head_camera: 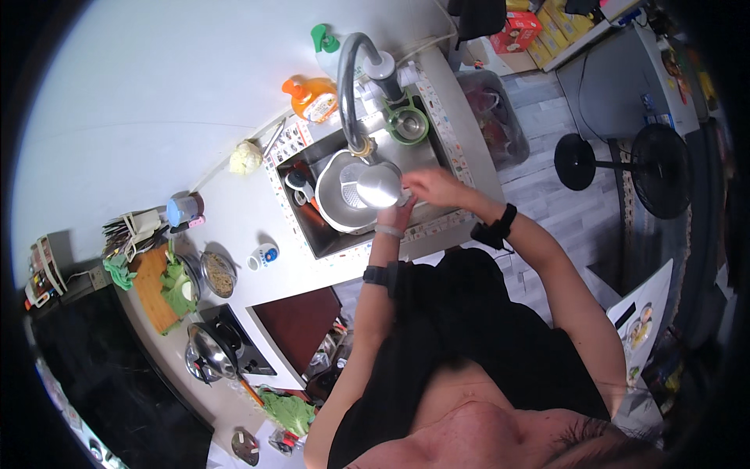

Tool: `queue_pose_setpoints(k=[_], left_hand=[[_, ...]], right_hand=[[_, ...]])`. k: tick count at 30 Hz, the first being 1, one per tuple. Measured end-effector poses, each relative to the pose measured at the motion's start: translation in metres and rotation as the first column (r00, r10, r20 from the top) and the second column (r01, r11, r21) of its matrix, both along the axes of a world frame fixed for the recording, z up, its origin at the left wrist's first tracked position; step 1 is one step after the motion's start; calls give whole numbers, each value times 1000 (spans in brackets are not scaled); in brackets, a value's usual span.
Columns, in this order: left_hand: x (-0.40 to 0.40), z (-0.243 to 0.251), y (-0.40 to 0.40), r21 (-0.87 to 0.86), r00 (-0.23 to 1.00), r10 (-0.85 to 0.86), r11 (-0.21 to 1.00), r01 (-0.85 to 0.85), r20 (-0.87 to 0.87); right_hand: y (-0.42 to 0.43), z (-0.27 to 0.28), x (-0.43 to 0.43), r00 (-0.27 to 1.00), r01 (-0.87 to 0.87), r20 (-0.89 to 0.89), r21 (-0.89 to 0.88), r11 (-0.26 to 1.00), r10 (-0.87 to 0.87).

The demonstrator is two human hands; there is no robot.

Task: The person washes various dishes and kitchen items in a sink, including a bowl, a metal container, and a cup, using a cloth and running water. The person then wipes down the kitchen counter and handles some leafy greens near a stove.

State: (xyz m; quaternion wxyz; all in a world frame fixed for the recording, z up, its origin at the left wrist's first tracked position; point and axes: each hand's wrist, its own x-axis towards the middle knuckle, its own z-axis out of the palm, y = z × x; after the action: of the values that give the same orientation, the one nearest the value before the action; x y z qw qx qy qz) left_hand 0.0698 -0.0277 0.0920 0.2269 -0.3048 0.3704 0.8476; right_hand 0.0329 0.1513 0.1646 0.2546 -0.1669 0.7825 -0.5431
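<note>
Both hands are over a stainless steel sink (430, 149). My left hand (396, 216) is under the right edge of the round metal faucet head (379, 185), partly hidden by it, with something whitish at its fingertips that I cannot make out. Close beside it, my right hand (432, 186) has its fingers bent towards the same spot; whether it holds anything is unclear. A large pale basin (331, 202) sits in the sink below the faucet head, with a perforated piece (350, 190) in it. A green-rimmed strainer (409, 124) is near the faucet's base.
Behind the sink stand an orange soap bottle (313, 99) and a green-topped pump bottle (326, 50). A cauliflower (245, 157), a white cup (262, 257), a bowl of grainy food (218, 275) and a wooden cutting board (151, 287) are on the counter. A brush (299, 180) lies in the sink.
</note>
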Motion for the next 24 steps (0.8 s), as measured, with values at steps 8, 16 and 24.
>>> queue_pose_setpoints(k=[8, 16, 24], left_hand=[[-43, -57, -21, 634, 996, 74, 772, -30, -44], [-97, -74, 4, 314, 965, 262, 915, -254, 18], [-129, -90, 9, 202, 989, 147, 968, -149, 27]], right_hand=[[-53, 29, -149, 774, 335, -567, -13, 942, -283], [-49, -3, -110, 804, 357, -543, 115, 927, -242], [-23, -18, -105, 869, 290, -401, -64, 955, -291]])
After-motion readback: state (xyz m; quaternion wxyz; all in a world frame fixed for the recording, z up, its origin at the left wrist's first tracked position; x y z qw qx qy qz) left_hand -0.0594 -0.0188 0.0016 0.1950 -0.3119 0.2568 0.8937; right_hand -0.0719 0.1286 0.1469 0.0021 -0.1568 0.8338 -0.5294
